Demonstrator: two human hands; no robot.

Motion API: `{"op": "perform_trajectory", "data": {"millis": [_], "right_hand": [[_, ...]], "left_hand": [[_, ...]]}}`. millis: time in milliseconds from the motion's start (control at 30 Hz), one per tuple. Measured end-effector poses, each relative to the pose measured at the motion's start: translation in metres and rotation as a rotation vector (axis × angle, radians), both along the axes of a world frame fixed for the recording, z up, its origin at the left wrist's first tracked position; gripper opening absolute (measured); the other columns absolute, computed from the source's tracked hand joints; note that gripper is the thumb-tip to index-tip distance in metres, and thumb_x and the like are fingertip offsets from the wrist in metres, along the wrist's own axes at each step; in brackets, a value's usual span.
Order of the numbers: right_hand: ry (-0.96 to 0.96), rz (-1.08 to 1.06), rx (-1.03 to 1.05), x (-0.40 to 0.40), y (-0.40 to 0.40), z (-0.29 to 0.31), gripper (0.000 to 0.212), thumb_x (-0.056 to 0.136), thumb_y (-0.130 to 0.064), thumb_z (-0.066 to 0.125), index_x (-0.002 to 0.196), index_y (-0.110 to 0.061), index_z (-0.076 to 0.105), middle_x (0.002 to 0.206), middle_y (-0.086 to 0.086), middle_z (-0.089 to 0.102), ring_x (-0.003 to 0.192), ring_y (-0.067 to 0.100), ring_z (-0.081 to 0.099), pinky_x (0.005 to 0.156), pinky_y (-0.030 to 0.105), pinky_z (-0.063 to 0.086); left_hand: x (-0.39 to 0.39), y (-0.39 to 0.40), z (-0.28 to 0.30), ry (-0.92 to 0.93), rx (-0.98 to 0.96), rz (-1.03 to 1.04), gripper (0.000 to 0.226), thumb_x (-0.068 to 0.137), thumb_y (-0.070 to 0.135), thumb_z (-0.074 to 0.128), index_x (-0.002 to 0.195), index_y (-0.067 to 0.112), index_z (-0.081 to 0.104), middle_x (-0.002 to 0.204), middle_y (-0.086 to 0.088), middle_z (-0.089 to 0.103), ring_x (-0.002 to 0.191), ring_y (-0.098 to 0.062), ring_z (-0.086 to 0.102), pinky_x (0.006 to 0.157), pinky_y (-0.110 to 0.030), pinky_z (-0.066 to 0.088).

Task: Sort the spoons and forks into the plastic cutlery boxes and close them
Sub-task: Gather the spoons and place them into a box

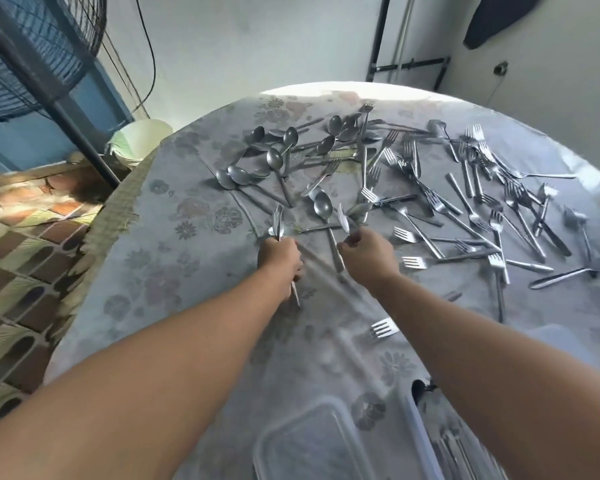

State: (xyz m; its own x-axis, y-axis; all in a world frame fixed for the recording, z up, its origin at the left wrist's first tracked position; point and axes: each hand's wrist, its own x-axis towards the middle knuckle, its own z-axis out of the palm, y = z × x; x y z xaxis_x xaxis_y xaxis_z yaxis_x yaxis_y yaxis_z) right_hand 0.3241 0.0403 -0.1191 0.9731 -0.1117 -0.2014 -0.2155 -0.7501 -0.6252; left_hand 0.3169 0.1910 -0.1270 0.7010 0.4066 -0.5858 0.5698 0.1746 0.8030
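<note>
Midway through gathering, the left hand (278, 252) is gripping spoons (278, 221) and the right hand (364, 252) is pinching another spoon (343, 220) mid-table; next they need carrying to the plastic cutlery box (312, 441) at the near edge.

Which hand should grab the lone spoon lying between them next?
Right, probably. The right hand sits closer to the spoon, whose handle runs down beside it. The left hand is farther off. Both already grip cutlery, so either adds to a bunch.
</note>
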Motion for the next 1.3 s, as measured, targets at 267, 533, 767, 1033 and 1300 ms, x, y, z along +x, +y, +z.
{"op": "perform_trajectory", "data": {"millis": [267,533,767,1033,1300], "right_hand": [[0.014,-0.173,-0.060,0.019,0.062,-0.016,0.021,0.088,-0.031,0.061,0.101,-0.015,0.063,0.099,0.010,0.071,0.092,0.035,0.065,0.078,0.038,0.054],[0.253,-0.146,0.086,-0.021,0.081,-0.007,0.027,0.085,-0.029,0.066,0.064,-0.014,0.062,0.060,0.002,0.059,0.061,0.021,0.056,0.053,0.026,0.038],[0.331,-0.106,-0.025,-0.046,0.074,0.002,0.036,0.095,-0.035,0.046,0.067,-0.013,0.053,0.072,0.007,0.058,0.071,0.028,0.056,0.058,0.030,0.037],[0.144,0.106,-0.268,-0.049,0.056,-0.005,0.050,0.101,-0.050,0.051,0.063,-0.017,0.048,0.062,0.000,0.055,0.066,0.029,0.058,0.055,0.034,0.041],[0.066,0.307,-0.105,-0.035,0.095,-0.004,0.045,0.098,-0.056,0.058,0.078,-0.016,0.066,0.066,0.000,0.060,0.058,0.017,0.052,0.056,0.034,0.042]], "left_hand": [[0.031,0.055,-0.019,0.099,0.036,-0.125,0.049,0.085,0.027,0.063,0.124,-0.002,0.064,0.063,0.000,0.047,0.025,-0.011,0.030,0.037,-0.012,0.026],[0.038,0.048,-0.023,0.185,0.000,-0.035,0.044,0.085,0.049,0.072,0.093,0.006,0.074,0.079,-0.002,0.074,0.063,-0.018,0.070,0.053,-0.023,0.049],[0.055,0.057,-0.010,0.140,0.077,-0.078,0.038,0.106,0.014,0.040,0.141,0.004,0.050,0.140,-0.015,0.058,0.123,-0.032,0.061,0.096,-0.037,0.053],[0.069,0.077,0.002,0.149,0.176,0.075,0.036,0.091,0.026,0.055,0.121,0.007,0.058,0.111,-0.008,0.069,0.095,-0.030,0.070,0.086,-0.046,0.060],[0.070,0.107,0.003,0.113,0.217,0.114,0.039,0.090,0.030,0.054,0.119,0.006,0.064,0.110,-0.009,0.071,0.097,-0.031,0.070,0.086,-0.044,0.060]]}}
